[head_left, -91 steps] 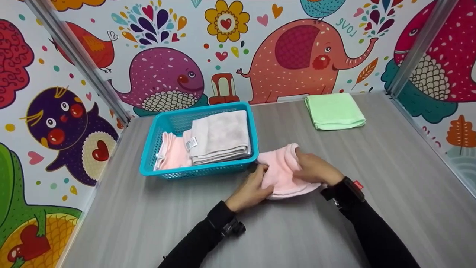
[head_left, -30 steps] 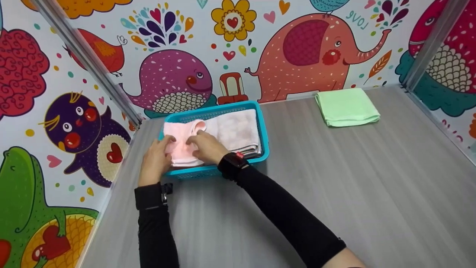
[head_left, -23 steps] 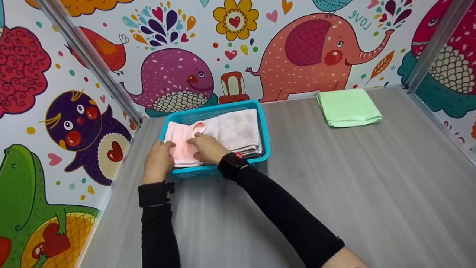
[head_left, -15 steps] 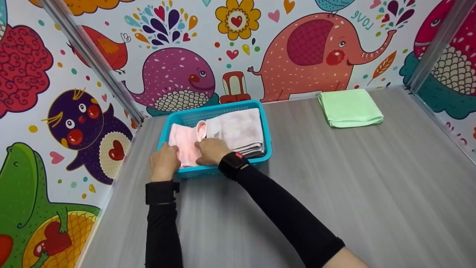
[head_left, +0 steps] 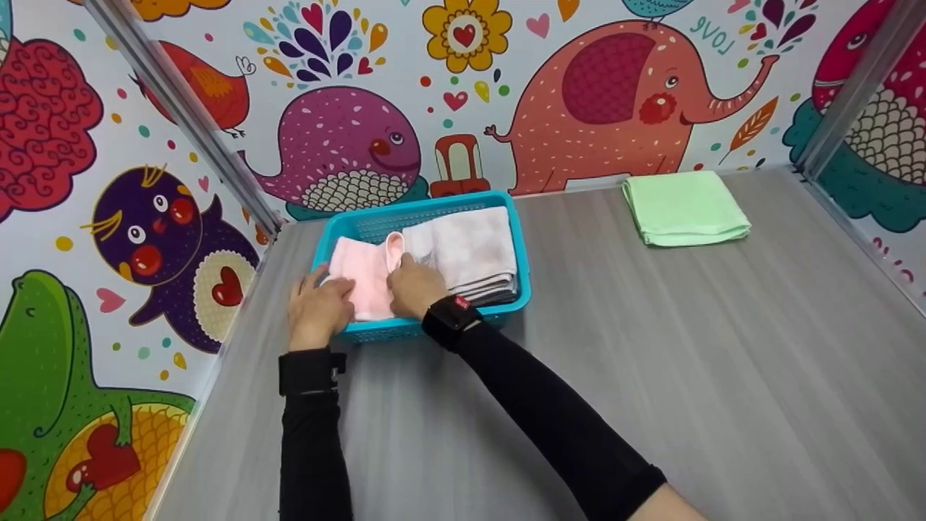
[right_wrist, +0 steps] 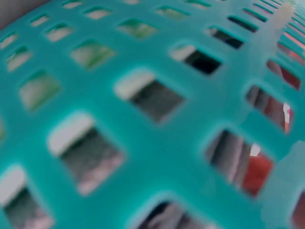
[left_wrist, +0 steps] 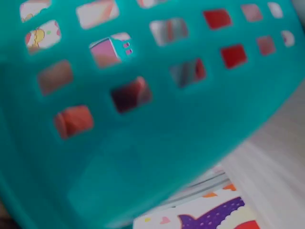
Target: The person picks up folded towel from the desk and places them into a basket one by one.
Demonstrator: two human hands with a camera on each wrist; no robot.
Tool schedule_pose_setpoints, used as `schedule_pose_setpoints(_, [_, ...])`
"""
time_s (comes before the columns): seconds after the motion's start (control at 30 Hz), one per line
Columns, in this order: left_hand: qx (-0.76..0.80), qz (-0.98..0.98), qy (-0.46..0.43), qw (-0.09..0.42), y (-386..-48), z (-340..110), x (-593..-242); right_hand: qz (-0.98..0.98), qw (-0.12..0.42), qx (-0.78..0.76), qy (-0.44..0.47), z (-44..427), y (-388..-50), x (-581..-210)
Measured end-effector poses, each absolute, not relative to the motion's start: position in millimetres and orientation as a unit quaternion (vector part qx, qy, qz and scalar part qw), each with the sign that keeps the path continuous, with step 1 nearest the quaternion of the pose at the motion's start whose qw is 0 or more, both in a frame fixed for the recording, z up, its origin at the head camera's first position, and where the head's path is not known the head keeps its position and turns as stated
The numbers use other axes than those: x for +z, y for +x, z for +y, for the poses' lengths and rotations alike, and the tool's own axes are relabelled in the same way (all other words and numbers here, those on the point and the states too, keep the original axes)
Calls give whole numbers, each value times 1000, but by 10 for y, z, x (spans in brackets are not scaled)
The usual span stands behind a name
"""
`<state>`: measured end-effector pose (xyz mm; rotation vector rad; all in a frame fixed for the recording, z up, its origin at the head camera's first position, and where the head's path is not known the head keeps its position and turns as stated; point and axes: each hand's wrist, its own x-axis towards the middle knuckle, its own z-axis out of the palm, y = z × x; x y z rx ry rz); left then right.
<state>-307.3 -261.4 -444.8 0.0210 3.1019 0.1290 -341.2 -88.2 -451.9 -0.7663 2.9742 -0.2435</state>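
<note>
A folded pink towel (head_left: 365, 275) lies in the left part of a turquoise plastic basket (head_left: 405, 331), with one edge standing up in a loop. My left hand (head_left: 318, 307) is at the basket's left front corner, its thumb reaching over the rim to the towel and its fingers spread along the left side. With fingertips bent down, my right hand (head_left: 418, 289) pinches the towel near that loop. Right of it sits a stack of folded whitish-grey towels (head_left: 466, 242). Both wrist views show mainly the perforated basket wall (left_wrist: 143, 152); the hands are hidden there.
A folded light green towel (head_left: 686, 210) lies at the back right of the grey table (head_left: 615, 362). Walls with cartoon animals (head_left: 608, 94) enclose the table behind and on both sides, with metal posts (head_left: 188, 123) at the corners.
The pink towel, held over the table right of the basket earlier, now lies inside it at the left. Both hands moved left with it; lately the left hand shifted slightly and its fingers spread.
</note>
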Motion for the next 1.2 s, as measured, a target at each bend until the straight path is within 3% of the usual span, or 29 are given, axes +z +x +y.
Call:
schedule_pose_setpoints(0.2, [58,997,24,54,-3085,-2635,-4457,970,28,-16,-242,-891,-3403,-4524])
schedule_pose_setpoints(0.4, [65,996,27,54,-3089,-2619,-4453,968,26,0,-249,-867,-3396,-4530])
schedule_pose_setpoints(0.8, [66,996,54,31,-3058,-2629,-4495,941,4,-180,-287,-688,-3369,-4467])
schedule_pose_setpoints(0.97, [77,995,53,31,-3057,-2659,-4490,926,-23,-217,-309,-397,-3322,-4269])
schedule_pose_setpoints(1.2, [91,994,44,49,-3057,-2693,-4448,929,-20,-250,-274,342,-3352,-4024])
